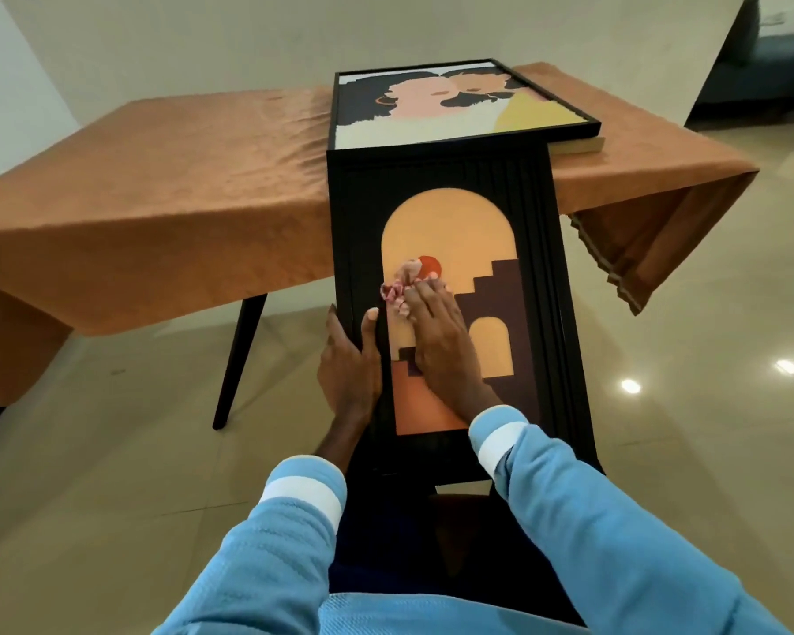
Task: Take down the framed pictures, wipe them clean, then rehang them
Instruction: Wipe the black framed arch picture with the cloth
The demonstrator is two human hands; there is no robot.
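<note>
Left hand [347, 359] grips the arch picture's [450, 231] left edge while right hand [441, 341] presses a cloth [402, 286] flat against it, its long axis running from lap to table [157, 176].

Desk [157, 185] w/ dark angled legs is standing on a glossy beige tile floor [88, 474], wearing an orange cloth [661, 213] that is hanging over its edges. A black-framed portrait pic [454, 107] is lying flat on top, w/ a pale flat obj. showing under its right corner. The arch pic's [450, 231] top edge is leaning on the desk's front edge.
</note>
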